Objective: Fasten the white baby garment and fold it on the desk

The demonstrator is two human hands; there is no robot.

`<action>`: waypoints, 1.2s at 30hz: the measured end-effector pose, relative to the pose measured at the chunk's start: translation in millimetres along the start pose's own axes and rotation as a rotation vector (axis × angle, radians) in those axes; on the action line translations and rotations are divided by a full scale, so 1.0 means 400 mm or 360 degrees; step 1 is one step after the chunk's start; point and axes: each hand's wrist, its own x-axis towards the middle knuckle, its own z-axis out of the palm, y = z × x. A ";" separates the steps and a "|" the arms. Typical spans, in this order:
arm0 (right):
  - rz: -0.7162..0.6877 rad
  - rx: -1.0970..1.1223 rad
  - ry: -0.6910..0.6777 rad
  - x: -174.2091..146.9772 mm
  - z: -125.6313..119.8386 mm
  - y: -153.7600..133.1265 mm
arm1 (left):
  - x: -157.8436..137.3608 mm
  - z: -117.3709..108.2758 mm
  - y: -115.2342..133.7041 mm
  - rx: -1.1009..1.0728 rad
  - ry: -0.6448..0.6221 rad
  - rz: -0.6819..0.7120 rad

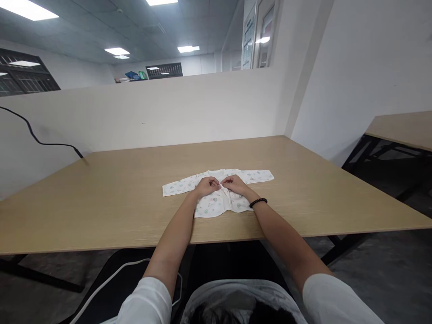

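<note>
A small white baby shirt (pixel 209 205) with a faint coloured print lies on the table, its sleeves spread to left and right and its front opening running down the middle. My left hand (pixel 207 185) pinches the front edge of the shirt, left of that opening. Close by on the other side, my right hand (pixel 235 183) has its fingertips pinched on the cloth at the same height. Both sets of fingertips nearly meet over the upper front. Whatever small fastening lies between them is too small to make out. A black bead bracelet (pixel 258 202) circles my right wrist.
The wooden table (pixel 101 202) reaches back to a low white partition (pixel 185 112). A black cable (pixel 50 144) hangs at the left edge. Another table (pixel 405 128) stands at the right. A white cord (pixel 111 275) runs below the front edge.
</note>
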 end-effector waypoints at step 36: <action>-0.0453 -0.0424 0.0019 0.015 0.003 0.031 | 0.001 -0.011 -0.003 0.0298 -0.0084 0.0122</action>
